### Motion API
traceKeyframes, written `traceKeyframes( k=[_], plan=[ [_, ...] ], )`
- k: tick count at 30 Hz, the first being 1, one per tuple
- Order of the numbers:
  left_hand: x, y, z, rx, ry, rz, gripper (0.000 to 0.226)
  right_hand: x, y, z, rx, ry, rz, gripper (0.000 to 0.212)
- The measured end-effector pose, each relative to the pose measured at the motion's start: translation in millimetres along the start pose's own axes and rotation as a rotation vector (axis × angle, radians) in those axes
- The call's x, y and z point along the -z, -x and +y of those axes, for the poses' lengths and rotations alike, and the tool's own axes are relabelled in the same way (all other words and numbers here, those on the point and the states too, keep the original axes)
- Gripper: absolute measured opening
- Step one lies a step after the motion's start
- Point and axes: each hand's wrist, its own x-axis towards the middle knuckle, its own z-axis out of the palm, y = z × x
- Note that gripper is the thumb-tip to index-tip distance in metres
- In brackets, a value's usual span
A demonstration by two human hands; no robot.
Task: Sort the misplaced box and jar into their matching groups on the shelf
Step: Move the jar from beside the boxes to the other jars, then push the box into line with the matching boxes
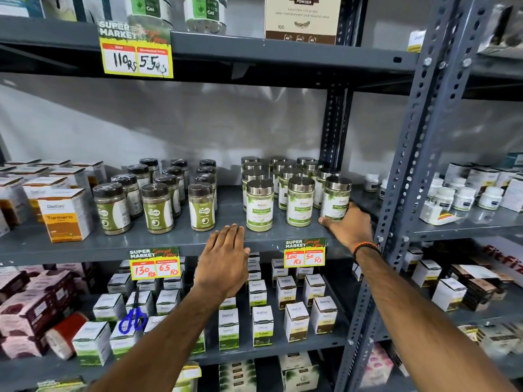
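Note:
My right hand (349, 226) is wrapped around the base of a silver-lidded moringa jar (335, 198), which stands at the front right of the group of silver-lidded jars (283, 188) on the middle shelf. My left hand (223, 260) lies flat, fingers together, on the front edge of that shelf (169, 243) and holds nothing. To the left stand dark-lidded Gaska jars (157, 207). An orange and white turmeric box (64, 215) sits at the front of the orange-box group (34, 182) at far left.
A grey upright post (407, 171) rises just right of my right hand. Yellow price tags (154, 263) (304, 253) hang from the shelf edge. White boxes (260, 323) fill the shelf below. Small white bottles (464, 198) stand on the neighbouring rack.

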Motion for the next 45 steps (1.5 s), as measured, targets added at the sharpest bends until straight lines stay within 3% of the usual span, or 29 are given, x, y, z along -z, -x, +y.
traceKeyframes(
  k=[5,9,15,21,24,29,32,37,45],
  plan=[
    [17.4,7.4,-1.1,-0.012,0.036,-0.033,0.064,2.5,25.8,5.0,0.006,-0.031,0.073,0.071],
    [37.6,36.5,-11.3,0.005,0.073,-0.045,0.062,24.1,53.9,5.0,0.017,-0.003,0.066,0.092],
    [73.7,108.3,-52.9,0.083,0.077,0.003,0.064,38.9,115.5,-22.2,0.157,-0.107,0.06,0.078],
    [114.0,177.1,-149.9,0.229,0.046,0.11,0.054,-6.1,190.3,-111.4,0.348,-0.213,-0.033,0.075],
    [131.9,205.2,-213.9,0.349,0.061,0.126,0.051,-50.4,225.3,-163.8,0.462,-0.275,-0.109,0.071],
    [149.0,248.4,-336.6,0.406,-0.024,0.099,0.054,-142.1,282.2,-264.6,0.546,-0.399,-0.174,0.065],
    [155.3,261.4,-410.8,0.439,-0.023,0.111,0.053,-197.5,311.0,-314.7,0.538,-0.422,-0.153,0.068],
    [157.0,253.7,-497.3,0.362,-0.02,0.069,0.056,-259.8,340.3,-362.4,0.368,-0.365,-0.051,0.072],
    [132.6,224.8,-560.4,0.269,-0.004,0.038,0.067,-293.8,336.8,-392.8,0.291,-0.254,0.064,0.065]
  ],
)
